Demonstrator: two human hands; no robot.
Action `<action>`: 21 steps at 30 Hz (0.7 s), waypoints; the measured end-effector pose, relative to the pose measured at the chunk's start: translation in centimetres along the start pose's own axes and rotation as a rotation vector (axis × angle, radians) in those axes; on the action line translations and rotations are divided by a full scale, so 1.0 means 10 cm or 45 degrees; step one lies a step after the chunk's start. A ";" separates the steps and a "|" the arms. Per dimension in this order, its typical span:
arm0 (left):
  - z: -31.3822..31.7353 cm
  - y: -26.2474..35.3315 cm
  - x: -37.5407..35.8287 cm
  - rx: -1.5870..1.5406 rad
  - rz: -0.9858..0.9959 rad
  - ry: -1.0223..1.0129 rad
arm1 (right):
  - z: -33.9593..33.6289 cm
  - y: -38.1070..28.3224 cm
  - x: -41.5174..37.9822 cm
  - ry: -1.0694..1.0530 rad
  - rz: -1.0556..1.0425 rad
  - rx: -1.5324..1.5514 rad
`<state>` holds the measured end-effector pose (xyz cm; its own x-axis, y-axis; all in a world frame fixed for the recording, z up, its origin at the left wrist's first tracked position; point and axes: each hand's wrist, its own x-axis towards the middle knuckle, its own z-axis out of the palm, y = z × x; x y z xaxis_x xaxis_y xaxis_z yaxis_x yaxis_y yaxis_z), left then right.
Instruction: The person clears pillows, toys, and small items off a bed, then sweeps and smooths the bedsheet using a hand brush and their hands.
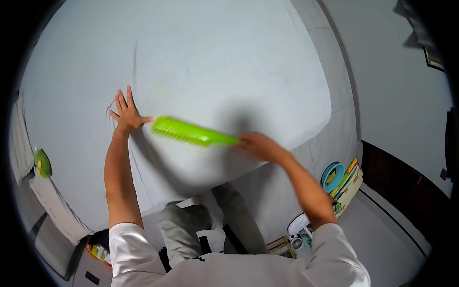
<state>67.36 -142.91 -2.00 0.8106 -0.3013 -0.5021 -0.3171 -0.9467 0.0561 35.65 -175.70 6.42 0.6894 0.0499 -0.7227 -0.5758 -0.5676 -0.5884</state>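
My right hand is closed round the handle of a bright green bed brush, blurred by motion. The brush points left over the pale bed sheet, bristles toward me, and its far end comes close to my left thumb. Spread flat on the sheet, my left hand has its fingers apart and holds nothing. Creases run in the cloth beside it, and shadows of the brush and arms fall across the sheet.
A green plush toy sits at the bed's left edge. On the floor at right are a light blue round tub and a box of books. My legs are against the near edge. A grey wall rises at right.
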 end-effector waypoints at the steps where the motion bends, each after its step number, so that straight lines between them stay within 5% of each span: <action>1: -0.03 0.05 -0.10 -0.020 -0.023 0.024 | 0.03 0.66 -0.13 0.182 -0.233 0.453; 2: -0.01 0.12 -0.24 -0.039 -0.045 0.040 | -0.14 1.30 -0.28 0.224 -0.097 0.882; 3: 0.03 0.17 -0.42 -0.048 -0.047 0.165 | -0.52 1.40 -0.57 0.430 0.183 0.581; 5: 0.49 0.17 -0.69 -0.050 0.079 0.394 | -0.90 2.25 -0.93 1.071 0.303 0.459; 8: 1.00 0.45 -1.56 -0.238 0.240 0.528 | -1.29 2.83 -1.18 1.696 0.928 0.717; 11: 1.43 0.85 -2.74 -0.441 0.163 0.403 | -1.05 2.63 -1.46 1.782 0.800 0.665; 13: 1.65 1.08 -3.43 -0.509 0.096 0.279 | -0.50 2.57 -1.47 1.686 0.344 0.143; 14: 1.71 1.22 -3.76 -0.548 0.031 0.196 | -0.18 1.77 -1.59 1.546 0.186 0.322; 16: 2.48 1.20 -4.28 -1.016 0.096 -0.066 | 0.44 1.46 -1.59 1.002 -0.027 0.148; 17: 2.60 1.28 -4.56 -1.133 0.038 -0.149 | 0.76 1.21 -1.60 0.698 -0.025 0.560; 20: 2.69 1.55 -5.21 -1.392 -0.126 -0.368 | 1.19 0.67 -1.60 0.154 -0.019 0.084; 21: 2.63 1.57 -5.39 -1.423 -0.175 -0.416 | 1.23 0.74 -1.65 0.188 0.043 0.169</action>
<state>5.75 -138.60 3.19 0.5876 -0.2993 -0.7517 0.5041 -0.5913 0.6295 14.59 -170.64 9.52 0.7199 -0.0939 -0.6877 -0.6460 -0.4528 -0.6145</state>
